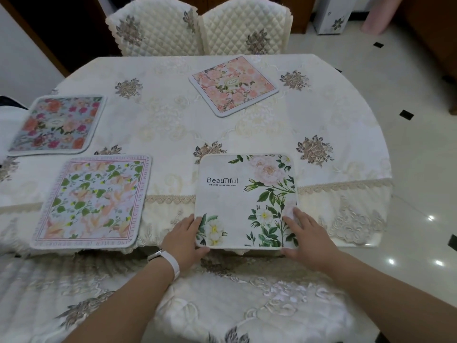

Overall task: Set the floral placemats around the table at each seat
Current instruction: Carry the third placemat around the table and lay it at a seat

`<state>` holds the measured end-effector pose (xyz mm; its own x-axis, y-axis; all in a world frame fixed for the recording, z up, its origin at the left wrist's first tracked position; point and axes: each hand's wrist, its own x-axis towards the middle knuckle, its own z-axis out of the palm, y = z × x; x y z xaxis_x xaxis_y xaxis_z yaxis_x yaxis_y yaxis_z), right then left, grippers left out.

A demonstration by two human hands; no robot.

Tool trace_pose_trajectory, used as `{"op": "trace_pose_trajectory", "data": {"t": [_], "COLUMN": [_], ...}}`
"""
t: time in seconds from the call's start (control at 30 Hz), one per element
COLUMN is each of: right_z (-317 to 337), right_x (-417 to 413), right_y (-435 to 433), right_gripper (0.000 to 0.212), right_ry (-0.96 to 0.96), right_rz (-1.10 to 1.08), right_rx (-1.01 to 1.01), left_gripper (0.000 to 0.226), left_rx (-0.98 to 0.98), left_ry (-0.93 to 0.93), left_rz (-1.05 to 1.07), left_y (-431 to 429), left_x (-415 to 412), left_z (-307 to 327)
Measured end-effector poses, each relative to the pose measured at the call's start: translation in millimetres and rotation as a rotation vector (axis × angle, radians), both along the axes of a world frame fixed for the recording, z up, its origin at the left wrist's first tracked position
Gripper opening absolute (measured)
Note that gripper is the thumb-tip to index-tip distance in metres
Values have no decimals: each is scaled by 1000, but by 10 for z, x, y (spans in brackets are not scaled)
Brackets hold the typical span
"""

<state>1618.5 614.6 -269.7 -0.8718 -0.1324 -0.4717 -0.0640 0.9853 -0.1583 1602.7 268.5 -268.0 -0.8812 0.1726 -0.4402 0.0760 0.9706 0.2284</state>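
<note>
While four square, soft-looking placemats with rounded corners are laid on the desk (173,115), which is draped in a cream embroidered cloth with a lace hem, the nearest one is held at its near edge by both hands. This white placemat (237,201), printed with green leaves, pale roses and the word "Beautiful", is seen at the near right, its near part overhanging the desk edge; its sides run square to that edge and the lettering reads upright toward the viewer. Its near-left corner is gripped by the left hand (184,237), the thumb seeming to lie on top and the fingers hidden beneath, a white band being worn on that wrist. The right hand (303,233) is laid on the near-right corner with fingers loosely spread over the print. A green-and-peach placemat (91,201) with a lettered border is set at the near left, slightly skewed. A blue-grey placemat (58,125) is placed at the far left, and a pink placemat (233,86) lies turned diagonally before two quilted chairs (200,28).
</note>
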Motion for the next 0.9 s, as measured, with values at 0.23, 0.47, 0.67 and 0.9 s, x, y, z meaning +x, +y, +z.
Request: {"op": "trace_pose_trajectory", "data": {"t": [0.23,0.47,0.67,0.9], "right_z": [25,97,132,336], "right_x": [-2,-10,-50,-164], "right_y": [-30,-69,27,730], "right_gripper": [93,82,71,65], "right_ry": [7,44,40,-26], "right_rz": [28,130,199,319], "right_rx": [44,77,5,-249], "left_gripper": [94,85,83,69], "left_rx": [-59,-53,-71,30], "left_ry": [6,2,-11,19], "left_rz": [-38,14,80,388], "left_y": [28,47,118,674], "left_x": [10,12,64,185], "left_z": [21,26,55,404]}}
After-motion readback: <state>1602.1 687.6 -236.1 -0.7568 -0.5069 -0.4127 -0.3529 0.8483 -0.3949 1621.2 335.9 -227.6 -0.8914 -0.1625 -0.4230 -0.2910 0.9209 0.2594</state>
